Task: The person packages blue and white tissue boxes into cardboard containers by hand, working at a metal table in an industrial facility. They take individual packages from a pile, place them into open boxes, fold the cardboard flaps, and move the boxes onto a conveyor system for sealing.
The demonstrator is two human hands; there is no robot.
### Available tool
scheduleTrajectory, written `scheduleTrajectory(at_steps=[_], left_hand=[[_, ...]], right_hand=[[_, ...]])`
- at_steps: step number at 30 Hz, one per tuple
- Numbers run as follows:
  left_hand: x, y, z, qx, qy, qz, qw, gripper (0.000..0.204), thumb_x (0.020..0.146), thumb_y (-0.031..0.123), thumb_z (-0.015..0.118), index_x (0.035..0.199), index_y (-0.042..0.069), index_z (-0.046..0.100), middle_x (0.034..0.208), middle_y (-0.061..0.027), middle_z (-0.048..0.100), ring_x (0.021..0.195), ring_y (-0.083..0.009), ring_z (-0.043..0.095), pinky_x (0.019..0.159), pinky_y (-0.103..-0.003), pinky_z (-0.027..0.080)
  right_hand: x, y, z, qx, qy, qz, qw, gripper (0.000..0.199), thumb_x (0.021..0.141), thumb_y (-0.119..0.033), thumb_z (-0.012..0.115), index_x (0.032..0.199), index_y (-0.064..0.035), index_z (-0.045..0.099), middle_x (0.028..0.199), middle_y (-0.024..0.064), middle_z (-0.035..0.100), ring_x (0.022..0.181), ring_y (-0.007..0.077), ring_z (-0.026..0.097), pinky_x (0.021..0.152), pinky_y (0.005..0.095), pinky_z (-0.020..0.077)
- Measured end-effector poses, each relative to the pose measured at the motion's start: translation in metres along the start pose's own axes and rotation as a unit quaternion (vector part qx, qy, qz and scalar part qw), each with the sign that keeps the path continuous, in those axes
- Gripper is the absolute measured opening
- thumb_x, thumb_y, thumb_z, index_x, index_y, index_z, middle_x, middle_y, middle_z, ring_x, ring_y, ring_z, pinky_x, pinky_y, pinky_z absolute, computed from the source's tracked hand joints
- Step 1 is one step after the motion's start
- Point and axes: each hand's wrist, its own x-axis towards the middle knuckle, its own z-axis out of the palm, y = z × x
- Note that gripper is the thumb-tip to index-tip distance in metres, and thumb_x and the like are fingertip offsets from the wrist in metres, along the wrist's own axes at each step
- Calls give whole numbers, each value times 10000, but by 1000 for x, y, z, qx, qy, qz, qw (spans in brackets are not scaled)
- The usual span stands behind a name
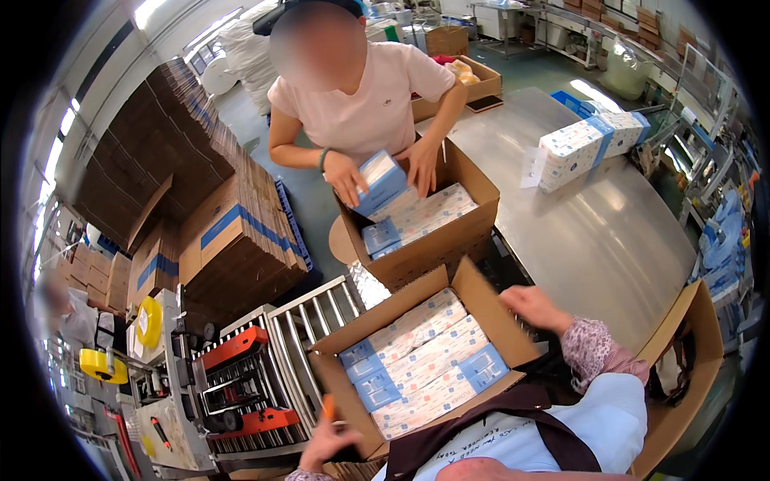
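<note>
An open cardboard carton (329,385) stands in front of me, packed with white-and-blue printed tissue packs (429,345). My left hand (330,442) is at its near left side, closed around a small orange object (329,406) that sticks up from the fingers; its kind is blurred. At the outer edge of the carton's right flap (497,321) my right hand (536,308) is closed, its fingertips hidden. Across from me a co-worker holds a tissue pack (383,186) in both hands over a second carton (441,240), partly filled with similar packs.
A roller conveyor (309,321) with red-ended machinery (249,345) lies left. Stacked flat cartons (241,240) stand beyond it. A metal table (593,240) at right bears a long row of wrapped packs (573,152). Another open carton (690,361) sits at my right.
</note>
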Motion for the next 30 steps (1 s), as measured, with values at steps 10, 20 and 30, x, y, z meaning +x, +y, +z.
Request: scheduleTrajectory(at_steps=[10, 20, 30], left_hand=[[91, -52, 26, 309, 17, -23, 951, 569, 623, 335, 835, 1026, 14, 593, 917, -124, 651, 825, -233, 634, 753, -338, 502], [89, -102, 75, -135, 403, -8, 905, 269, 884, 184, 602, 1020, -13, 480, 800, -61, 593, 724, -123, 566, 642, -279, 471], [148, -97, -27, 14, 464, -23, 885, 386, 934, 320, 483, 748, -5, 576, 516, -95, 512, 489, -200, 537, 494, -343, 407]], right_hand=[[90, -63, 87, -292, 4, -545, 785, 193, 799, -229, 612, 765, -44, 573, 779, 105, 550, 769, 274, 522, 703, 370, 445], [68, 70, 112, -184, 49, -416, 889, 177, 842, -134, 585, 969, -36, 659, 1018, 127, 646, 1011, 298, 586, 891, 383, 448], [87, 73, 181, 130, 72, -16, 989, 503, 923, -244, 530, 1305, 46, 376, 1237, 216, 510, 1148, 295, 493, 969, 357, 371]])
